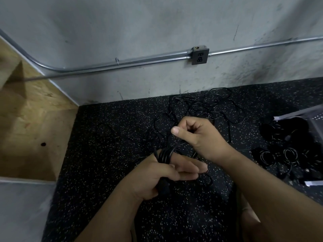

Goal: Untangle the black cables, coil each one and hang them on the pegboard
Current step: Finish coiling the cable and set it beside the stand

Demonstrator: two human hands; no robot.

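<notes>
2 hands: my l hand (pixel 157 173) grips coiled black rubber cable (pixel 165 154) as spool; r hand (pixel 197 135) pinches same cable, prob. feeding loops.

We knelt over a black rubber floor (pixel 104 154) flecked with pale specks, which met a grey wall (pixel 157 23) at the far side. Black cables (pixel 206 105) lay on it in a loose tangle near that wall. To the right, apart from the tangle, several coiled cables (pixel 279 156) lay together, with a pale perforated panel (pixel 312 117) just beside them. A wooden platform (pixel 31 119) bordered the floor on the left.
</notes>
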